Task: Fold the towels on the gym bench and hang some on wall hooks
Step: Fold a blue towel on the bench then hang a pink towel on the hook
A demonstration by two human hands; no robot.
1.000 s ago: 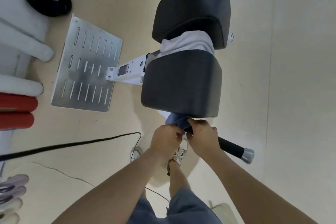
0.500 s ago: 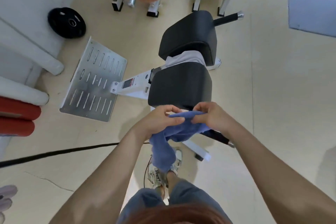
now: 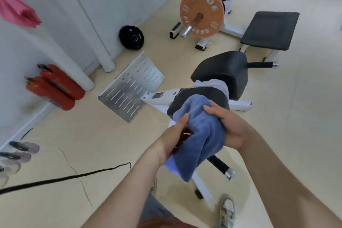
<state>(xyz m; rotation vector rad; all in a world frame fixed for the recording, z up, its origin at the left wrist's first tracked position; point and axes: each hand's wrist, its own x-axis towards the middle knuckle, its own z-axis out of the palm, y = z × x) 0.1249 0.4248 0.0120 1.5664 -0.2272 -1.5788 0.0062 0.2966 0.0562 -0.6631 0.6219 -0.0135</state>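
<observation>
Slippage is the main risk here. The blue towel [image 3: 199, 131] is bunched in the air just above the near pad of the bench [image 3: 222, 72]. The left hand [image 3: 172, 137] pinches one side under its thumb, and the right hand [image 3: 229, 127] is curled round the other. A loose tail hangs low, so if either grip eases the towel could drop to the floor. A grey towel [image 3: 214, 84] lies draped between the pads, not yet folded.

Blue towel [image 3: 199, 135] — now higher, bundled
</observation>
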